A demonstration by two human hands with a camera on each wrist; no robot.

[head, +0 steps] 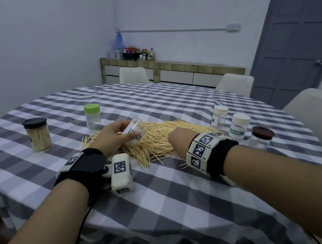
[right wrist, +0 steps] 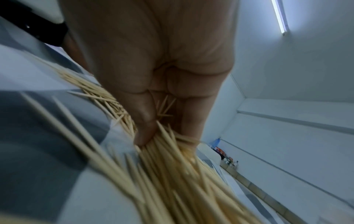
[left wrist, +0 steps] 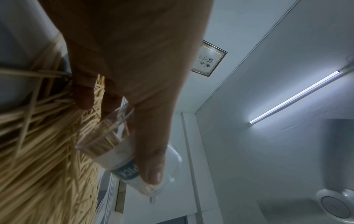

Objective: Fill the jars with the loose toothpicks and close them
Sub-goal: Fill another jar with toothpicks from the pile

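At the centre of the head view, a clear open jar lies tilted in a person's left hand, thumb and fingers curled round its wall, above the near edge of one broad heap of loose toothpicks on the checked tablecloth. The left wrist view shows the same jar partly filled with toothpicks, the thumb pressed across its white and green label.

The right hand, just right of centre, is sunk into the heap; from the right wrist view its thumb and fingers are closed on a bunch of toothpicks (how many is impossible to tell through the blur).

Five more jars stand upright and capped on the table, six jars in all. At the left of the frame: one black-lidded jar packed full of toothpicks, and one green-lidded jar that looks almost empty. At the right: two white-lidded jars, one behind and one nearer, and one brown-lidded jar closest to the right edge, all three clear.

Three pale chairs ring the far and right sides of the table. A tiled counter with bottles runs along the back wall, and a grey door fills the upper right.
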